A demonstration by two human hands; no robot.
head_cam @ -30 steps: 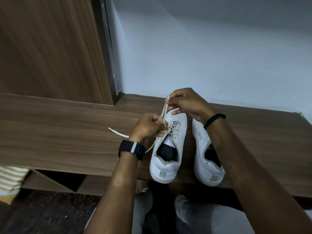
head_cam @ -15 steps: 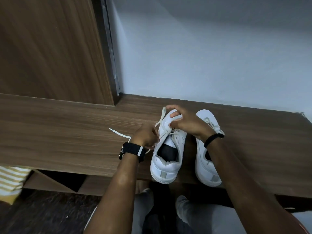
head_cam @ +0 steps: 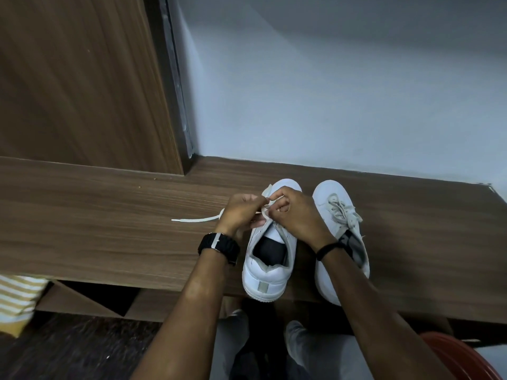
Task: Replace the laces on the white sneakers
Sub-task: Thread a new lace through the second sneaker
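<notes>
Two white sneakers stand side by side on the wooden shelf (head_cam: pixel 109 237), toes toward the wall. Over the tongue of the left sneaker (head_cam: pixel 267 275) both hands meet. My left hand (head_cam: pixel 241 212) pinches the off-white lace (head_cam: pixel 197 219), whose free end trails left across the wood. My right hand (head_cam: pixel 296 212) pinches the other strand of that lace just above the eyelets. The right sneaker (head_cam: pixel 333 198) carries a grey lace tied in a loose bow, and my right forearm covers its heel.
A wooden cabinet panel (head_cam: pixel 82 86) rises at the back left beside a pale wall (head_cam: pixel 329 91). A striped cloth (head_cam: pixel 16 297) lies at the lower left. A red curved object (head_cam: pixel 461 357) shows at the lower right. My knees are below the shelf edge.
My right hand has come down from above the toe to the left sneaker's eyelets, beside my left hand. The lace's raised strand has dropped with it. The right sneaker's bow is now uncovered.
</notes>
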